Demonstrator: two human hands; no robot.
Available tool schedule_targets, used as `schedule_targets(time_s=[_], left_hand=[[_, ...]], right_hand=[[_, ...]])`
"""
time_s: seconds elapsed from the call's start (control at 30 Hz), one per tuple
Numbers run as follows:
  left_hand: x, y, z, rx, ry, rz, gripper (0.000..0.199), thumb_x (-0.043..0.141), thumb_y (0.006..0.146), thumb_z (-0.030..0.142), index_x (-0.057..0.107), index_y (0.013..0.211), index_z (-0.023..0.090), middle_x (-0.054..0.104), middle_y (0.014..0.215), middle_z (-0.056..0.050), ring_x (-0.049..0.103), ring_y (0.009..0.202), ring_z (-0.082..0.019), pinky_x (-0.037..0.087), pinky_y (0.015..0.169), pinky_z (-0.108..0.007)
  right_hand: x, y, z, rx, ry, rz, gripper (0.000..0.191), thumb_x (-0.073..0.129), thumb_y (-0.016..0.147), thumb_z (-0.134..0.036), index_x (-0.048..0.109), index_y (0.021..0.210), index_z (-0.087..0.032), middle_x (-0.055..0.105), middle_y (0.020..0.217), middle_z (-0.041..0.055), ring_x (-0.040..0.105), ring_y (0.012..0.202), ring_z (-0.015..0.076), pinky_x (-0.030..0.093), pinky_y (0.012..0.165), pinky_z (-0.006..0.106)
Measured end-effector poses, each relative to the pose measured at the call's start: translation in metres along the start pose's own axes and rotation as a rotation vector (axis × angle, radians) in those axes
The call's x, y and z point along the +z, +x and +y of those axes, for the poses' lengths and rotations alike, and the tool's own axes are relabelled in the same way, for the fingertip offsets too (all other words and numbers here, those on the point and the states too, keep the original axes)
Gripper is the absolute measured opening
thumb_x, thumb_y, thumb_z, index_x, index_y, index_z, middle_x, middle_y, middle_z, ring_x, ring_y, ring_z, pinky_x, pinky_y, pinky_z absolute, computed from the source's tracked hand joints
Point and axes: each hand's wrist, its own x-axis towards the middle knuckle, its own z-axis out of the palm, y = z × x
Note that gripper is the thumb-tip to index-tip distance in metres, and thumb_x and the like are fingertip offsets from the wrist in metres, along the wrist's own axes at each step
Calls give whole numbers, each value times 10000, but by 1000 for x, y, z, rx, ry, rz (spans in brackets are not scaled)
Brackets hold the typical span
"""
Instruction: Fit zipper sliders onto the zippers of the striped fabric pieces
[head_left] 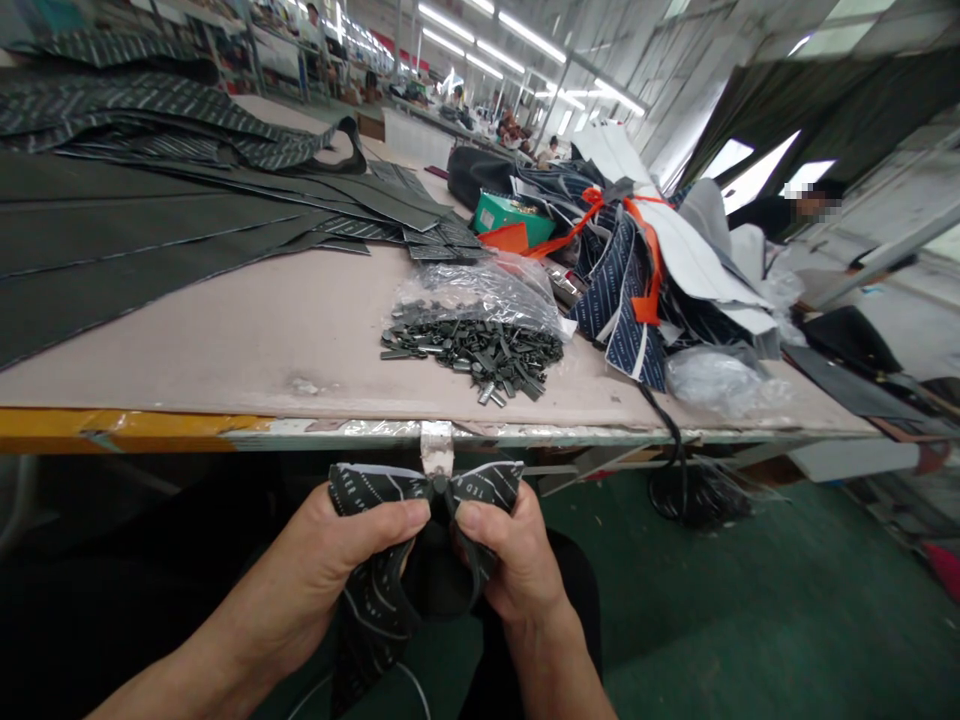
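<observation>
A dark fabric strip (375, 590) with white printed lettering hangs below the table's front edge, bent into a loop. My left hand (345, 545) grips its left part, the thumb pressed flat on top. On the other side my right hand (517, 545) pinches the right part with its thumb. Between the two thumbs, the middle of the strip meets a small pale metal bracket (437, 447) fixed at the table edge. Whether a small dark piece sits there is too fine to tell. The fingers under the fabric are mostly hidden.
Small dark metal zip pulls (487, 350) spill from a clear plastic bag (472, 290) on the table (187, 340). Dark fabric panels (135, 220) are stacked at left. Right of the bag lie a green box (510, 220) and navy printed pieces (622, 300) tied with orange ribbon.
</observation>
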Motion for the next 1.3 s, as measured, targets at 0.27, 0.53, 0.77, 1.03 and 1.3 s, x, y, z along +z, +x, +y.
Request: schedule_targets(time_s=[0.27,0.53,0.77,1.03,1.3], left_hand=[[1,-1,0,6,6,11,193,945,630,322,802,722,230,767,600,43,645,537,-136,519,555,-206],[1,0,-1,40,-2,-6,147,930,665,283,812,739,235,797,639,42,685,544,-130,554,572,-187],[4,9,-2,104,-9,15,219,924,684,302,851,889,275,856,798,26,750,660,-167,609,684,-222],[-6,5,-11,111,138,11,351,868,752,468,839,1045,276,866,980,-11,780,857,-234,624,816,-291],[-41,-15,-48,82,332,51,382,840,721,608,870,891,268,864,834,-27,784,841,-294,643,768,-324]], right_hand=[[-2,-1,4,8,14,14,315,918,624,-322,648,623,-160,514,539,-57,368,475,62,360,470,184],[2,0,1,2,29,-3,332,927,622,-321,639,593,-157,492,513,-68,340,463,52,381,473,180],[0,7,4,-29,24,16,243,919,661,-284,752,768,-145,666,666,-11,548,571,105,483,547,206],[-5,3,7,-137,-119,114,229,913,714,-328,765,765,-160,691,676,-17,583,600,117,528,601,219],[-34,-29,11,-29,-330,-80,150,863,698,-226,764,791,-165,659,720,-38,526,654,112,470,639,205]])
